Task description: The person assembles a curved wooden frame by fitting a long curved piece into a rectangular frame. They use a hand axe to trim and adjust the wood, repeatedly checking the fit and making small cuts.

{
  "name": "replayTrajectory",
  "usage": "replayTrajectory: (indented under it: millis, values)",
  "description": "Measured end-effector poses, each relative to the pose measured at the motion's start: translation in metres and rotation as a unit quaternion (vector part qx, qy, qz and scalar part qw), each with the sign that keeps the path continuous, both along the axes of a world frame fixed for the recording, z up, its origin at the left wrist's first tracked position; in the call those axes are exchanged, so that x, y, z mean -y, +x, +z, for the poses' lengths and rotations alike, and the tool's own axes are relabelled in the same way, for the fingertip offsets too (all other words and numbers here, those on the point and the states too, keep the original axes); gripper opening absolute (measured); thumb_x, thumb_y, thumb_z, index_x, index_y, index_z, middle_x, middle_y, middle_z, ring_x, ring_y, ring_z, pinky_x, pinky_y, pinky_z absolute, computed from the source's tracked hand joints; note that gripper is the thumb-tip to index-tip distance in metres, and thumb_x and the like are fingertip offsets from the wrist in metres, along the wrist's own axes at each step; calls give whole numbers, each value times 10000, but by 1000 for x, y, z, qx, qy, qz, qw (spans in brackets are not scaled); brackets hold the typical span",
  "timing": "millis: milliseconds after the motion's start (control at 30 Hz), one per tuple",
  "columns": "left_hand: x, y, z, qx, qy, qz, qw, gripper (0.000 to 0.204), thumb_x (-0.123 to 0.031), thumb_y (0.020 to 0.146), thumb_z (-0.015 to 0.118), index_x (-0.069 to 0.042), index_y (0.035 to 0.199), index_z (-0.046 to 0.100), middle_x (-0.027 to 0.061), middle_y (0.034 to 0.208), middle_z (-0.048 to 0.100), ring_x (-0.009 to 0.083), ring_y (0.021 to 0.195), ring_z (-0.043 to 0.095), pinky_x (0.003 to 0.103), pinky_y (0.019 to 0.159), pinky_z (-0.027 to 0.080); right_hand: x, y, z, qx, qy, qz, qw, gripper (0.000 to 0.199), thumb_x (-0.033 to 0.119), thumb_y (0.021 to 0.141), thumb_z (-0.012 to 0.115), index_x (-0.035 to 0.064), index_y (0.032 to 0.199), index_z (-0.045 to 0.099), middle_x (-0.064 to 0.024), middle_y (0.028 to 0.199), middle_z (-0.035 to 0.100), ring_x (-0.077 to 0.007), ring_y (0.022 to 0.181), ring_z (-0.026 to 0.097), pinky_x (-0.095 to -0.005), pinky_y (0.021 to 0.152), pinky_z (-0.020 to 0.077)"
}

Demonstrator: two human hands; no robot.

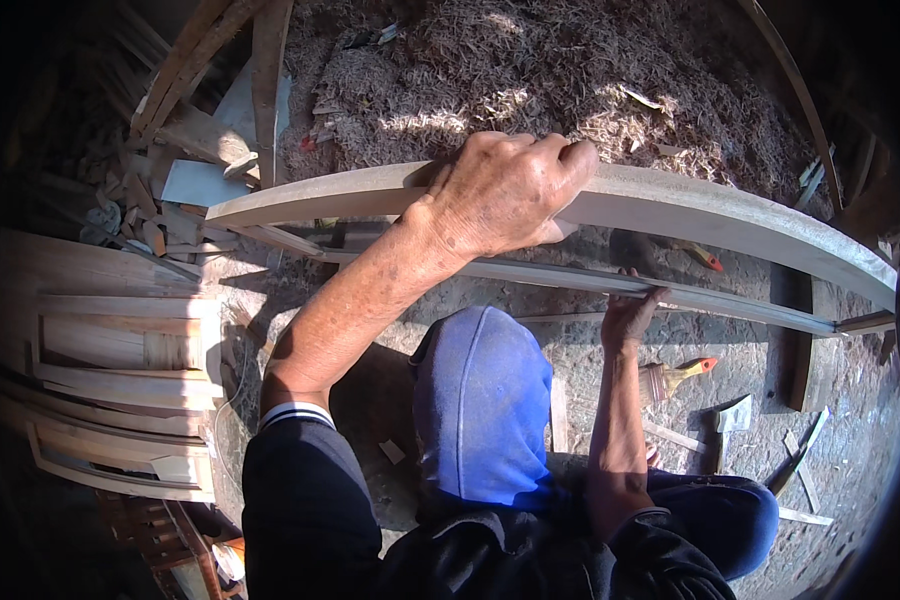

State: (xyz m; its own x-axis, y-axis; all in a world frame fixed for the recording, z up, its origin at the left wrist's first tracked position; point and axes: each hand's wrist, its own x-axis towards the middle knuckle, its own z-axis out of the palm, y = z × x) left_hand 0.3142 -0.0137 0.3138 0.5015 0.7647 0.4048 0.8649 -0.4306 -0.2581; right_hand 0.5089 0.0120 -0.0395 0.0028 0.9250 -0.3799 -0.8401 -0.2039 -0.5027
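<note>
A long wooden frame (720,212) stretches across the view in front of me, its rails bent by the lens. Over its near-top rail my left hand (510,190) is closed, knuckles up and fingers curled round the edge. Lower down, the thinner second rail (560,279) rests in my right hand (632,308), with the thumb and fingers on either side of it. Short end pieces join the two rails at the left and right. Most fingertips of my left hand are hidden behind the wood.
Wood shavings (530,75) cover the ground beyond. A paintbrush (676,378), a metal-bladed tool (735,415) and wood strips lie at right. Wooden panelled frames (120,390) lie at left, below offcuts (150,235). Blue cloth (485,405) hides the floor in the middle.
</note>
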Motion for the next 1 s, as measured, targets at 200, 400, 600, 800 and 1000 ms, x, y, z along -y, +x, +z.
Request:
replayTrajectory:
  millis: [200, 400, 600, 800, 1000]
  values:
    - [-15, 19, 7, 3, -56, 16, 998, 466, -254, 732, 891, -51, 1013, 579, 138, 873, 680, 363, 776, 708, 447, 677, 584, -14, -1, -10, 59, 21, -14, 998, 798, 768, 959, 518, 175, 1465, 348, -92, 1360, 545, -205, 1175, 568, -358, 896, 490]
    - [-12, 33, 16, 8, -76, 56, 995, 623, -229, 653, 937, -15, 1106, 566, 177, 913, 645, 435, 867, 668, 508, 759, 525, -28, 43, 9, 96, -45, -25, 994, 915, 796, 971, 438, 201, 1617, 179, -97, 1503, 473, -294, 1347, 506, -555, 1095, 426]
    - [-10, 36, 25, 66, -188, 117, 973, 528, -160, 700, 894, -14, 1075, 553, 223, 928, 696, 475, 883, 681, 513, 764, 521, -111, 178, 12, 84, -144, -354, 920, 882, 799, 955, 439, 97, 1487, 386, -172, 1454, 528, -354, 1295, 572, -483, 1098, 437]
    - [-35, 73, 37, 135, -277, 88, 947, 464, -153, 712, 865, 3, 1017, 552, 248, 919, 706, 482, 882, 685, 508, 769, 521, -179, 340, 68, 460, -321, -189, 806, 756, 562, 1032, 452, 88, 1599, 294, -289, 1435, 574, -480, 1288, 596, -531, 1061, 495]
    - [-54, 105, 37, 149, -295, 89, 939, 458, -153, 713, 870, -2, 1014, 559, 244, 927, 725, 470, 908, 704, 495, 797, 532, -149, 383, 85, 595, -220, -33, 773, 732, 466, 1038, 472, 9, 1575, 273, -289, 1434, 517, -456, 1248, 617, -571, 1021, 524]
